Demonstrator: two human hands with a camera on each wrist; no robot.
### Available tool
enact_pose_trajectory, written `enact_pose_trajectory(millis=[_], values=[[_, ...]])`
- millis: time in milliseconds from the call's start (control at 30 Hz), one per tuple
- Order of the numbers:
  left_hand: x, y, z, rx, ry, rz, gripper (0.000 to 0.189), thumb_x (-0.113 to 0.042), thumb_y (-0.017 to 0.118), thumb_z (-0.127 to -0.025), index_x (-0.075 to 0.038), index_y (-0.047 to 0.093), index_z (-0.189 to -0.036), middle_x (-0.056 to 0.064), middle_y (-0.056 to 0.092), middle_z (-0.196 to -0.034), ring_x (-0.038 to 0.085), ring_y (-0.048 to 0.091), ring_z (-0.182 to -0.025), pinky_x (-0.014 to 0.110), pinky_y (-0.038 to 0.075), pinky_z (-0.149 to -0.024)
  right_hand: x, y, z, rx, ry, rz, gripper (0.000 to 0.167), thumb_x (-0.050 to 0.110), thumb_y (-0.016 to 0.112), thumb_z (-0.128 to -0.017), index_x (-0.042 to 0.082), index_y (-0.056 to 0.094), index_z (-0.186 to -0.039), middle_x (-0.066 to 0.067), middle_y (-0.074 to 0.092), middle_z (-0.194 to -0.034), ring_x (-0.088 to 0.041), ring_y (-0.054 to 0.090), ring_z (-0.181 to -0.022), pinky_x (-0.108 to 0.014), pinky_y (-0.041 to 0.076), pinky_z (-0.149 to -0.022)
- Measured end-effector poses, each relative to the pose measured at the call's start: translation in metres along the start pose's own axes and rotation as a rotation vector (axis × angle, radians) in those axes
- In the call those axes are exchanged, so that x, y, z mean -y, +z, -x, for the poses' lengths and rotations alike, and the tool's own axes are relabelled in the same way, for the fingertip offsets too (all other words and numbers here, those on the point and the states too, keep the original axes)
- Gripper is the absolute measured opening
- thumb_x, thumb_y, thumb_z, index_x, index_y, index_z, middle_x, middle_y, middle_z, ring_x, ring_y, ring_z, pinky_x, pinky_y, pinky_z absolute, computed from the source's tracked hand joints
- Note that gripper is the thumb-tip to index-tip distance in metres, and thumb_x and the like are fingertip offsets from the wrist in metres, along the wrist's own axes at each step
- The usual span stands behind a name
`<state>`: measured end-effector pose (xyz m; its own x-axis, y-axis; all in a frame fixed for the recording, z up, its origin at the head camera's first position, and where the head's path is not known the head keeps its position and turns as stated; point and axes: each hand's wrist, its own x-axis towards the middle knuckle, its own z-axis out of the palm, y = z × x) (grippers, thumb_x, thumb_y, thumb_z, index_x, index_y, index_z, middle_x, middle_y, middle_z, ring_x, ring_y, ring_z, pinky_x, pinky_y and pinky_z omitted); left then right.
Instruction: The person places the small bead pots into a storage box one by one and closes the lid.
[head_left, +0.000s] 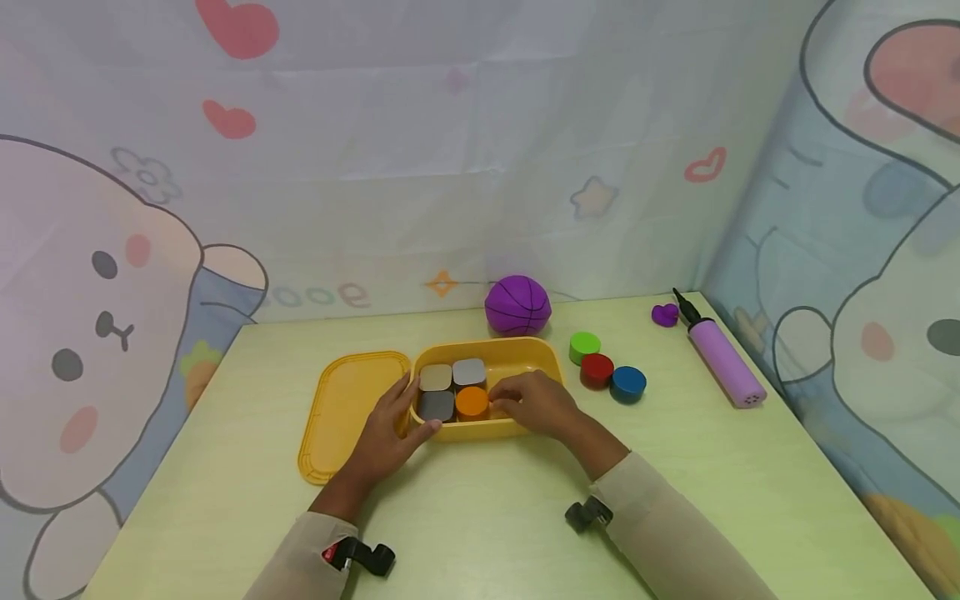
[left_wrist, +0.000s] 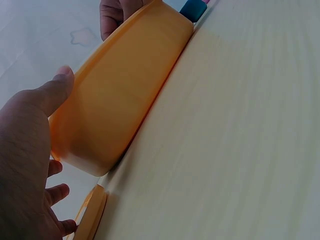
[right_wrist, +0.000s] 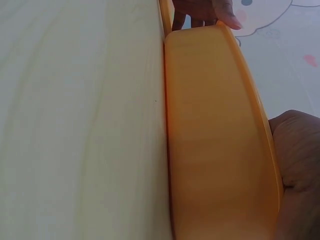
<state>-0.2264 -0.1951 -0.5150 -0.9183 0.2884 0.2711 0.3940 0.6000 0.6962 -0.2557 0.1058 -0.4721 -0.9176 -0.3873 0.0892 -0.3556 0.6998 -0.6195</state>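
A yellow box [head_left: 525,358] lies on the table holding a short round orange piece [head_left: 472,402], a beige block [head_left: 435,377], a light grey block [head_left: 468,372] and a dark grey block [head_left: 436,407]. At its left end rests my left hand [head_left: 384,437], fingers extended along the end and thumb at the front rim; the left wrist view shows this thumb on the rim. My right hand [head_left: 536,404] reaches inside with curled fingers and pinches the orange piece at its right side. In the right wrist view the box wall hides those fingertips.
A yellow lid [head_left: 348,408] lies left of the box. To the right are green [head_left: 584,347], red [head_left: 597,371] and blue [head_left: 627,384] round pieces. Behind stands a purple ball [head_left: 517,306]; farther right are a small purple object [head_left: 664,314] and a purple hand pump [head_left: 723,358].
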Motion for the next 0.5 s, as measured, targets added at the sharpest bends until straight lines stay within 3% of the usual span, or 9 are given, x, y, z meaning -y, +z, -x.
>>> enact_pose_trajectory(millis=[233,367,500], values=[[0.000,0.002,0.001,0.005,0.002,0.011,0.084,-0.033,0.078,-0.102,-0.006,0.037,-0.170,0.021,0.028,-0.180,0.051,0.026,-0.166,0.073,0.026,-0.130,-0.008,0.004,0.001,-0.043,-0.022,0.005,0.016,0.022,0.077,-0.103,0.015,0.085,-0.116,0.000,0.085,-0.110,-0.021,0.076,-0.102,-0.044,0.064,-0.092],[0.001,0.002,0.000,0.010,0.003,0.004,0.084,-0.034,0.078,-0.103,-0.007,0.036,-0.171,0.021,0.027,-0.180,0.051,0.026,-0.166,0.072,0.026,-0.131,-0.012,0.004,0.002,-0.124,-0.111,-0.014,0.017,0.018,0.078,-0.102,0.010,0.085,-0.116,-0.003,0.085,-0.107,-0.021,0.076,-0.096,-0.044,0.065,-0.091],[0.003,0.002,-0.001,0.001,0.010,-0.004,0.084,-0.033,0.078,-0.103,-0.008,0.036,-0.171,0.021,0.028,-0.180,0.051,0.027,-0.166,0.072,0.027,-0.130,-0.013,0.003,0.003,-0.206,-0.201,-0.045,0.019,0.013,0.078,-0.101,0.002,0.083,-0.116,-0.008,0.085,-0.105,-0.027,0.079,-0.100,-0.049,0.065,-0.098]])
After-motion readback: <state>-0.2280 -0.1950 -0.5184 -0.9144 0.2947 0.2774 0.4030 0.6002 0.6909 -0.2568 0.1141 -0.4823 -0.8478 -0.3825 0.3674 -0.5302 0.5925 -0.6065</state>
